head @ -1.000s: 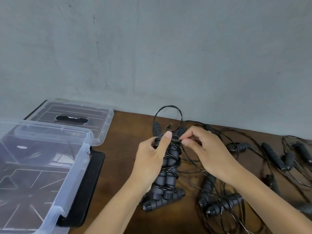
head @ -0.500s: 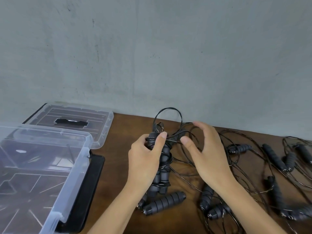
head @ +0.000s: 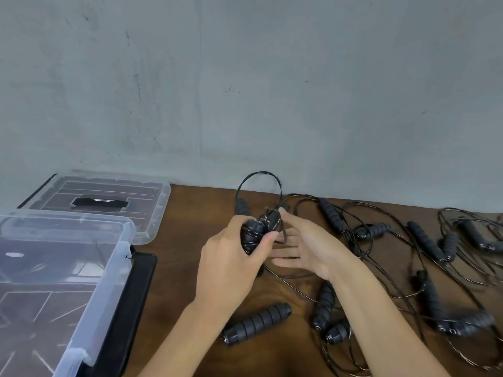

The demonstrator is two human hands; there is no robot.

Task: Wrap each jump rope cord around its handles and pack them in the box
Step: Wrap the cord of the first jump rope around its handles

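My left hand (head: pixel 231 257) grips a pair of black jump rope handles (head: pixel 253 232) with thin black cord wound round them, held above the brown table (head: pixel 190 240). A loop of that cord (head: pixel 258 183) arches up behind the handles. My right hand (head: pixel 307 246) is just right of the bundle, palm up and fingers straight, its fingertips at the cord near the handle tops. The clear plastic box (head: pixel 81 281) stands open at the left, with nothing seen inside it.
The box's clear lid (head: pixel 109 197) lies behind it by the wall. A loose handle (head: pixel 255 323) lies near my left forearm. Several more black handles with tangled cords (head: pixel 424 240) spread across the table's right half. A black tray edge (head: pixel 136 295) sits under the box.
My left hand tilted the wrapped handles up and towards me. My right hand let go of the cord it was pinching and opened, palm up, beside the bundle.
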